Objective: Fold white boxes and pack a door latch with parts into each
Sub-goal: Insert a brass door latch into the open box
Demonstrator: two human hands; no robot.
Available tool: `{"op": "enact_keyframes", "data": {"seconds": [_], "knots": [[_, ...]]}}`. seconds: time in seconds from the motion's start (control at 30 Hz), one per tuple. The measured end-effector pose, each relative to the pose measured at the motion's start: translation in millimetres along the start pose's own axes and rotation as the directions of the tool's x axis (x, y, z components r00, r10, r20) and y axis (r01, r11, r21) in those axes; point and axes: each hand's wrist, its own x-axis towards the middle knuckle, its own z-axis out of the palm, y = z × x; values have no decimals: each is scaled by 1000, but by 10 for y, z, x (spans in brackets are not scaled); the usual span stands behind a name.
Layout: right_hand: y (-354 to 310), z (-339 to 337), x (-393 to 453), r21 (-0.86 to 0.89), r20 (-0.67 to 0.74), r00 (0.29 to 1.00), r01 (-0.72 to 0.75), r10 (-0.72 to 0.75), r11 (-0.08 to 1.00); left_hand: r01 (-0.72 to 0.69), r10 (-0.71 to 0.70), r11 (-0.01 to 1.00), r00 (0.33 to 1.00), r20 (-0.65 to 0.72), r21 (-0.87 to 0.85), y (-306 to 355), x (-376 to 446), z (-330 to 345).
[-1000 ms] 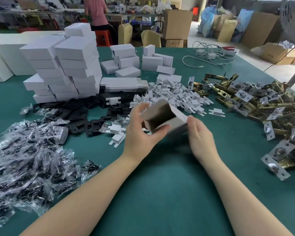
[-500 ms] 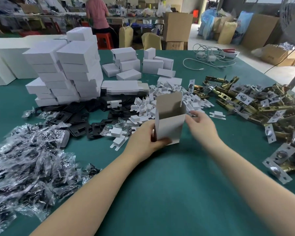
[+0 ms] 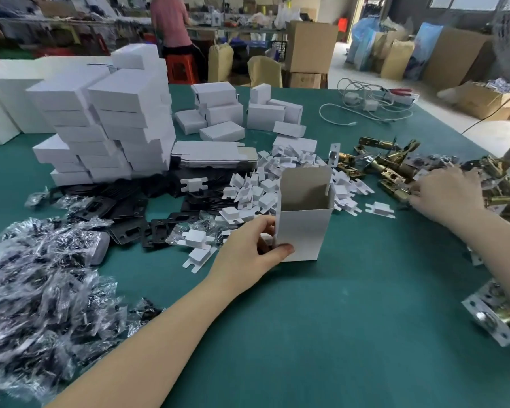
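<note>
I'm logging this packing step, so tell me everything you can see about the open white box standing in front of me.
The white box looks like thin cardboard, white outside and grey-brown inside. It stands upright on the green table, open at the top, with its lid flap raised at the back and a small side flap sticking up. What it holds cannot be seen. The left hand grips its lower left edge, thumb on the front face. The right hand is apart from it.

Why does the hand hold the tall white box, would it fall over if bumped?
Probably. The white box stands upright on its small end with its top open, so it looks tippy. It seems thin card and empty, likely very light. The left hand grips its lower corner, perhaps steadying it while the right hand reaches the latches.
</note>
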Motion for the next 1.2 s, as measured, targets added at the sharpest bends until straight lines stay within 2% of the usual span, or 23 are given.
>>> {"op": "enact_keyframes", "data": {"seconds": [0.13, 0.2, 0.27, 0.37, 0.4, 0.6, 0.73, 0.87, 1.03, 1.13, 1.2], "knots": [[-122, 67, 98, -13, -147, 987, 61, -62, 998, -5, 5, 1000, 1000, 4, -7, -3, 10, 2], [-202, 62, 190, -12, -141, 987, 71, -72, 997, -4, 4, 1000, 1000, 4, -6, -10, 21, 7], [-306, 42, 308, -25, -55, 995, 81, -82, 996, 3, -3, 1000, 1000, 2, -18, -16, 26, 7], [-462, 15, 461, -10, 199, 979, 54, -51, 998, 4, -4, 999, 1000, 5, -34, -14, 28, -3], [-505, 14, 495, -23, 245, 968, 56, -48, 998, 4, -4, 999, 1000, 6, -46, -12, 30, -8], [-600, 51, 557, -45, 330, 944, 15, 1, 999, 14, -15, 995, 1000, -6, -98, 1, 39, -15], [-557, 58, 575, -36, 301, 953, 17, -6, 999, 33, -39, 994, 998, -52, -109, -13, 50, -23], [-525, -14, 550, 66, 312, 949, 36, -55, 997, 27, -30, 997, 999, -38, -67, -24, 73, -45], [-359, -206, 443, 249, 207, 970, 71, -125, 966, 14, -13, 999, 999, -41, 32, -85, 95, -203], [-196, -385, 341, 418, 154, 983, 30, -104, 908, 0, 5, 993, 999, -35, 120, -104, 94, -265], [-99, -510, 255, 564, 118, 990, -7, -72, 826, 4, 0, 988, 1000, -23, 154, -97, 100, -269]]}}
